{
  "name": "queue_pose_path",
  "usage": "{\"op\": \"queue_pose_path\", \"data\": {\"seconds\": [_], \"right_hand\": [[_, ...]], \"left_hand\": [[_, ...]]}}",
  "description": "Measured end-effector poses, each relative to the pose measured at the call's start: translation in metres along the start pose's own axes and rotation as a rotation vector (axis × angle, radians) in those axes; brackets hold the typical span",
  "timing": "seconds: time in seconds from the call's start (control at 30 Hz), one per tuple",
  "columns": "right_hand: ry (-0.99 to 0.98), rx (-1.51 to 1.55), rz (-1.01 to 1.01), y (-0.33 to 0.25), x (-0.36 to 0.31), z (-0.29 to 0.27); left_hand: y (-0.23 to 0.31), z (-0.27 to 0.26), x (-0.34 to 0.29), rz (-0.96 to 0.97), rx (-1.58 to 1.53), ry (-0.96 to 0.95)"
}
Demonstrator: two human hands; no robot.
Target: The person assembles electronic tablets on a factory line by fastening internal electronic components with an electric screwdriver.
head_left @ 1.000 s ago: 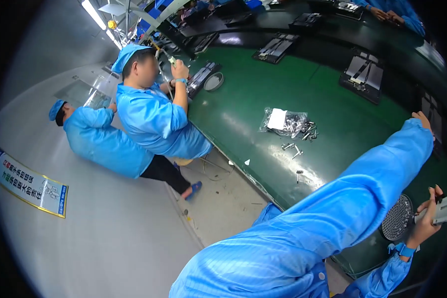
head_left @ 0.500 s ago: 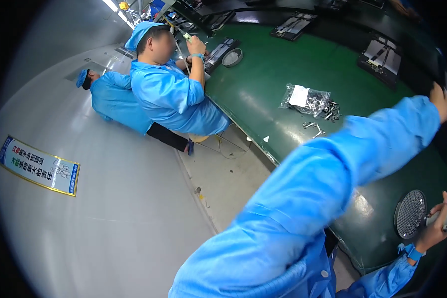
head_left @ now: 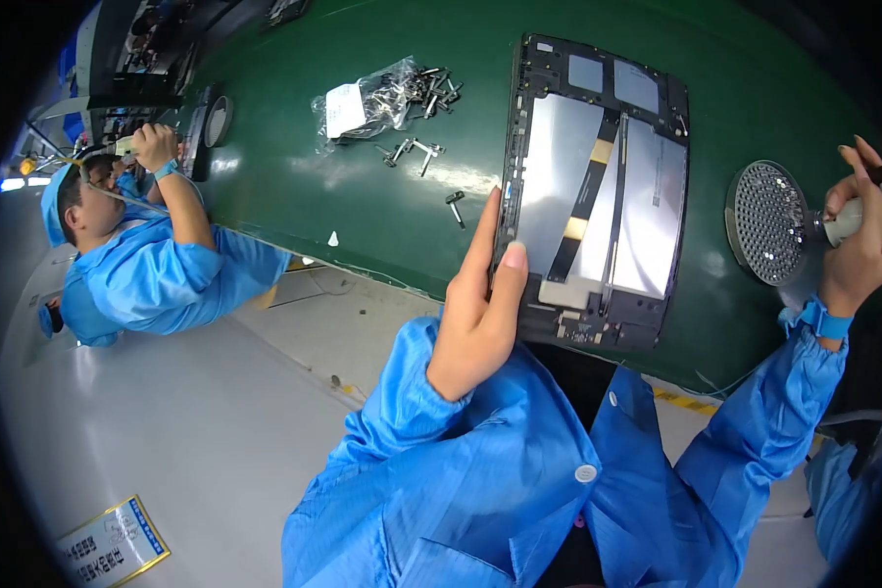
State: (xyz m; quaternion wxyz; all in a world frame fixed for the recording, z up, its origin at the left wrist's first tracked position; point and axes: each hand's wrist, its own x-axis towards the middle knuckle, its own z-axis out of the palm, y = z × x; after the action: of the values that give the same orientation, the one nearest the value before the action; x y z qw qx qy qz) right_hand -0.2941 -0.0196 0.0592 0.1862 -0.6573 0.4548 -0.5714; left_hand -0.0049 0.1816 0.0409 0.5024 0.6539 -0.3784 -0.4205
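Head view: I see tablet [head_left: 649, 216] over counter [head_left: 402, 223].
Left hand [head_left: 473, 318]: grip holds its left edge.
Right hand [head_left: 853, 263]: grip around pale driver [head_left: 840, 225], right of tablet.
Tablet: inside exposed; what remains, I cannot tell.

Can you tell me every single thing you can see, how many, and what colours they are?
table: 1, green, across the picture
opened flat device: 1, black and silver, centre
plastic bag: 1, clear with white label, left of the device
small loose parts: too many to count, black and silver, beside and below the bag
round tray: 1, grey, right
small dish: 1, grey, far left
co-workers: at least 2, blue clothes, left
sign: 1, white, blue and yellow, lower left
handheld tool: 1, whitish, in the right hand
dark edges: unclear, can't count things there
wristband: 1, blue, right wrist
sleeves: 2, blue, below
left hand: 1, bare, at the device's left edge
right hand: 1, bare, far right
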Motion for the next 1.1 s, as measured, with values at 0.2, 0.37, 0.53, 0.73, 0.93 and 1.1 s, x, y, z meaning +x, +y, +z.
{"op": "queue_pose_path", "data": {"seconds": [0.2,0.37,0.53,0.73,0.93,1.1], "right_hand": [[0.013,-0.018,0.04,-0.008,-0.005,0.008],[0.053,0.06,0.104,-0.018,-0.007,0.002],[0.012,0.056,-0.071,-0.022,-0.005,0.0],[-0.054,0.485,0.206,-0.034,-0.007,0.017],[-0.111,0.425,0.21,-0.036,-0.01,-0.003],[-0.038,0.471,0.346,-0.027,-0.02,-0.008]], "left_hand": [[-0.022,-0.015,-0.004,0.347,0.537,0.098],[-0.017,-0.052,0.02,0.477,0.78,0.288],[-0.025,-0.072,0.064,0.532,0.812,0.117],[-0.026,-0.096,0.084,0.497,0.671,0.13],[0.015,-0.051,0.151,0.933,0.485,0.07],[0.005,-0.028,0.2,0.723,0.28,0.063]]}}
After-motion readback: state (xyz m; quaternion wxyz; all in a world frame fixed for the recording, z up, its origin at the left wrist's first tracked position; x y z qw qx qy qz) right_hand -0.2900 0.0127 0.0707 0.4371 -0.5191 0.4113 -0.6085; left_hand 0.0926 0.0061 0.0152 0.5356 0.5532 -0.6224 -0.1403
